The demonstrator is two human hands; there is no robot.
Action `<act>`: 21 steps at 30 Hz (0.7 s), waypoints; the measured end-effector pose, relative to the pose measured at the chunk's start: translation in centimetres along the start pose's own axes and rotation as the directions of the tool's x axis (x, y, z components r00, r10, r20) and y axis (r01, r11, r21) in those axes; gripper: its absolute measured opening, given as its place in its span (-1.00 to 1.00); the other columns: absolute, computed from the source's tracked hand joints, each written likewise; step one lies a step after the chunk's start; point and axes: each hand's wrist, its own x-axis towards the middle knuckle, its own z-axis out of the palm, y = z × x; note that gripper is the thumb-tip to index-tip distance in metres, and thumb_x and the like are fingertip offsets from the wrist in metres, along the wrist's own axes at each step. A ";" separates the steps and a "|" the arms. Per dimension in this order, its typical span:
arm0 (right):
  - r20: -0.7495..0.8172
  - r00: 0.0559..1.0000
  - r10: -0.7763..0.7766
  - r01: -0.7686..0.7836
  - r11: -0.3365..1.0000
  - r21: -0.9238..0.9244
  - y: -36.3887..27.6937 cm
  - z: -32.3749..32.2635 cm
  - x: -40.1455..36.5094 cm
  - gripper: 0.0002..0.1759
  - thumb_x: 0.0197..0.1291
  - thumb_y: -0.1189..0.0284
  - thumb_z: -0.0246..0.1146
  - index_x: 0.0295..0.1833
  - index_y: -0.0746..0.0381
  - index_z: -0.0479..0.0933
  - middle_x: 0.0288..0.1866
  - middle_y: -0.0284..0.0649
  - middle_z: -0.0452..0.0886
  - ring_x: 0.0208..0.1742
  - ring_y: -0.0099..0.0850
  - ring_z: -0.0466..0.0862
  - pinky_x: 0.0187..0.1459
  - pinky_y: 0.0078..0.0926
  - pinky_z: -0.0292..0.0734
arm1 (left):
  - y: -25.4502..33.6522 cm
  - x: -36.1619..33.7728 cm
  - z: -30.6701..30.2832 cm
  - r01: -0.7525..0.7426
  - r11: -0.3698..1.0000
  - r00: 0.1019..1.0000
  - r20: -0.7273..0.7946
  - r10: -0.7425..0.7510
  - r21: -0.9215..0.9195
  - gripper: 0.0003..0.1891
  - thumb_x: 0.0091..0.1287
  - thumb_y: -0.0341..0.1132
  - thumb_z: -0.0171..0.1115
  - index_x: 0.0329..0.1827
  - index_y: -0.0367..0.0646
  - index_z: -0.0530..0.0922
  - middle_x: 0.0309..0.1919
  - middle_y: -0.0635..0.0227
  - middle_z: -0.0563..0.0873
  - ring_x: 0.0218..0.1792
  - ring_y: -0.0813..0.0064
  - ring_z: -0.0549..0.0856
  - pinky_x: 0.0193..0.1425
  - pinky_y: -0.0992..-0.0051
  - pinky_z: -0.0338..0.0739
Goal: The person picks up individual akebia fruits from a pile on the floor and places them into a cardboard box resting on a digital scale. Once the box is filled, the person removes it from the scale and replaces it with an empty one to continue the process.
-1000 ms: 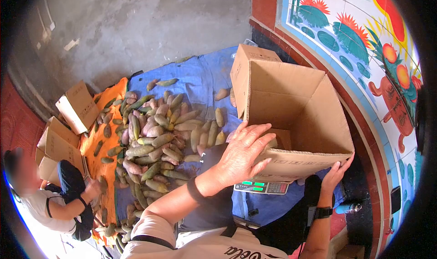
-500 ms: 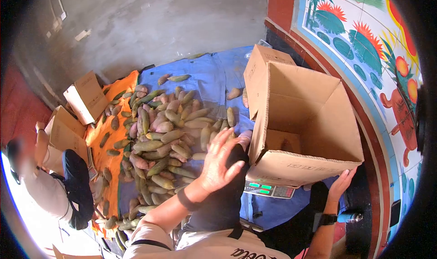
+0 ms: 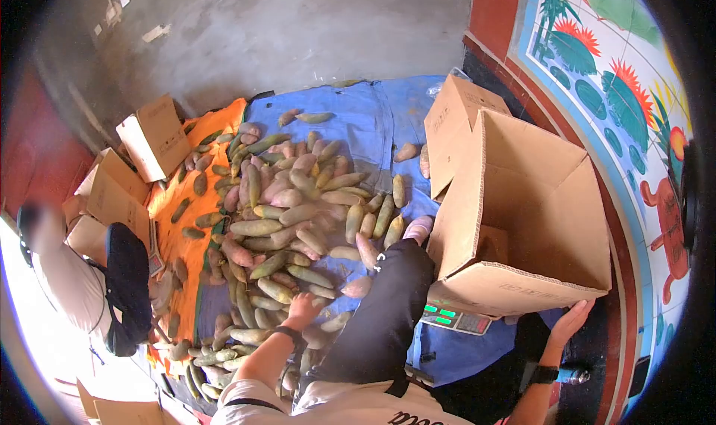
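My left hand (image 3: 302, 311) is low over the near side of a heap of long green and pinkish root vegetables (image 3: 298, 212). Its fingers look bent and slightly apart at the vegetables; their tips are hard to make out. Against the lower front right corner of a large open cardboard box (image 3: 537, 274) lies my right hand (image 3: 570, 322), fingers stretched out. That box stands on a digital scale (image 3: 471, 322) with green lit displays. Inside it, a brown cardboard surface shows, but shadow hides part of the bottom.
Another carton (image 3: 455, 119) stands behind the large box. Blue sheeting (image 3: 350, 111) and orange sheeting (image 3: 186, 250) cover the floor. At the left, a person (image 3: 71, 283) sits near several cartons (image 3: 119, 197). A painted tile wall (image 3: 597, 126) runs along the right.
My left hand has dropped from beside the box, above my knee, down and left to the heap. My right hand stays at the box's corner. The view has shifted slightly.
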 end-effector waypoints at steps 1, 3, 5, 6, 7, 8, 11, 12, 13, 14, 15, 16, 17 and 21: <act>0.005 1.000 -0.004 0.004 1.000 0.003 0.1 0.2 0.1 -0.45 0.38 0.25 -0.25 0.31 0.44 0.11 0.26 0.08 0.28 0.22 -0.19 0.35 0.21 -0.35 0.21 | -1.0 -0.5 0.7 0.135 0.990 0.988 0.075 -0.137 0.031 -0.57 0.12 -0.09 0.20 0.00 -0.14 0.49 -0.04 0.08 0.54 0.06 0.08 0.46 0.16 0.22 0.35; -0.010 0.997 -0.075 0.074 0.993 -0.091 1.3 -0.2 0.2 -0.45 0.41 0.23 -0.26 0.33 0.41 0.10 0.26 0.01 0.30 0.20 -0.25 0.37 0.15 -0.41 0.27 | -3.0 -1.6 1.9 0.188 0.976 0.966 0.162 -0.204 0.107 -0.53 0.13 -0.03 0.17 0.04 -0.11 0.49 0.03 0.12 0.51 0.12 0.11 0.42 0.20 0.22 0.33; 0.014 0.996 -0.087 0.088 0.990 -0.110 1.5 -0.4 0.2 -0.45 0.41 0.23 -0.26 0.33 0.41 0.10 0.27 0.03 0.28 0.24 -0.22 0.34 0.20 -0.39 0.22 | -3.8 -2.4 2.4 0.232 0.955 0.931 0.241 -0.274 0.186 -0.49 0.13 0.02 0.13 0.08 -0.08 0.48 0.10 0.17 0.48 0.19 0.14 0.38 0.24 0.22 0.31; -0.003 0.997 -0.072 0.071 0.995 -0.070 0.8 -0.3 0.1 -0.45 0.41 0.23 -0.26 0.33 0.42 0.11 0.28 0.05 0.27 0.26 -0.20 0.32 0.22 -0.38 0.19 | -3.9 -2.9 2.3 0.288 0.932 0.903 0.262 -0.340 0.219 -0.48 0.13 0.02 0.13 0.10 -0.05 0.47 0.13 0.19 0.46 0.21 0.14 0.36 0.24 0.19 0.30; -0.021 0.998 -0.055 0.055 0.998 -0.028 0.3 0.0 0.1 -0.45 0.41 0.23 -0.26 0.32 0.43 0.11 0.29 0.06 0.26 0.27 -0.18 0.30 0.24 -0.36 0.16 | -4.0 -3.3 2.1 0.341 0.906 0.870 0.279 -0.406 0.252 -0.48 0.12 0.03 0.13 0.12 -0.02 0.45 0.15 0.20 0.44 0.23 0.15 0.34 0.25 0.15 0.28; -0.034 0.997 -0.068 0.064 0.992 -0.107 1.3 -0.2 0.2 -0.45 0.41 0.23 -0.25 0.31 0.44 0.12 0.30 0.09 0.24 0.29 -0.15 0.28 0.28 -0.34 0.11 | -4.0 -3.8 2.0 0.348 0.904 0.869 0.275 -0.411 0.250 -0.48 0.12 0.03 0.13 0.12 -0.02 0.45 0.15 0.20 0.44 0.23 0.15 0.34 0.25 0.15 0.28; -0.063 0.997 -0.048 0.042 0.995 -0.089 2.1 -0.2 0.2 -0.45 0.41 0.22 -0.25 0.31 0.45 0.13 0.32 0.09 0.22 0.30 -0.14 0.27 0.28 -0.33 0.11 | -4.1 -4.7 1.8 0.399 0.883 0.840 0.289 -0.460 0.247 -0.46 0.12 -0.04 0.12 0.19 0.00 0.40 0.22 0.23 0.37 0.28 0.16 0.28 0.26 0.10 0.25; -0.077 0.995 -0.064 0.053 0.990 -0.131 2.9 -0.4 0.2 -0.43 0.41 0.20 -0.24 0.31 0.45 0.12 0.33 0.10 0.20 0.32 -0.15 0.25 0.30 -0.33 0.09 | -4.6 -4.9 2.5 0.427 0.877 0.832 0.285 -0.477 0.222 -0.45 0.12 -0.05 0.10 0.22 0.05 0.38 0.26 0.24 0.33 0.30 0.14 0.24 0.28 0.08 0.20; -0.071 0.995 -0.064 0.054 0.990 -0.132 3.4 -0.4 0.2 -0.43 0.41 0.20 -0.24 0.31 0.45 0.12 0.33 0.10 0.20 0.32 -0.15 0.25 0.30 -0.33 0.09 | -5.1 -5.0 2.9 0.431 0.875 0.828 0.288 -0.481 0.222 -0.45 0.12 -0.05 0.10 0.22 0.05 0.38 0.26 0.24 0.33 0.30 0.14 0.24 0.28 0.08 0.20; -0.091 0.994 -0.064 0.050 0.989 -0.141 3.6 -0.4 0.2 -0.42 0.41 0.18 -0.24 0.31 0.45 0.12 0.34 0.10 0.19 0.32 -0.15 0.25 0.30 -0.33 0.09 | -5.5 -5.1 3.3 0.426 0.869 0.807 0.328 -0.491 0.252 -0.44 0.13 -0.01 0.10 0.23 0.09 0.36 0.26 0.22 0.32 0.30 0.09 0.23 0.29 0.07 0.20; -0.112 0.992 -0.064 0.047 0.988 -0.150 3.8 -0.4 0.2 -0.41 0.41 0.17 -0.25 0.32 0.45 0.11 0.34 0.10 0.19 0.33 -0.14 0.24 0.31 -0.33 0.08 | -5.8 -5.2 3.7 0.418 0.863 0.785 0.366 -0.500 0.283 -0.43 0.13 0.04 0.10 0.24 0.13 0.35 0.25 0.20 0.32 0.29 0.04 0.22 0.29 0.05 0.19; -0.108 0.992 -0.066 0.049 0.987 -0.152 3.9 -0.5 0.3 -0.41 0.41 0.17 -0.25 0.32 0.45 0.11 0.34 0.10 0.19 0.33 -0.14 0.24 0.31 -0.33 0.08 | -5.9 -5.2 4.0 0.421 0.863 0.782 0.369 -0.502 0.281 -0.43 0.13 0.04 0.10 0.24 0.13 0.35 0.25 0.20 0.32 0.29 0.04 0.22 0.29 0.05 0.19; -0.096 0.994 -0.043 0.032 0.993 -0.109 3.8 -0.5 0.4 -0.39 0.41 0.15 -0.25 0.32 0.45 0.10 0.35 0.10 0.17 0.34 -0.14 0.22 0.32 -0.33 0.07 | -6.0 -5.2 4.3 0.385 0.861 0.767 0.404 -0.499 0.332 -0.42 0.12 0.06 0.10 0.24 0.14 0.34 0.24 0.21 0.32 0.28 0.03 0.22 0.28 0.04 0.19; -0.084 0.996 -0.033 0.024 0.995 -0.098 5.0 -0.9 0.5 -0.36 0.41 0.12 -0.26 0.35 0.45 0.06 0.38 0.10 0.11 0.38 -0.14 0.18 0.35 -0.33 0.03 | -6.4 -5.2 5.6 0.258 0.868 0.753 0.473 -0.456 0.425 -0.42 0.13 0.07 0.09 0.25 0.17 0.32 0.23 0.23 0.31 0.25 0.04 0.24 0.23 0.01 0.20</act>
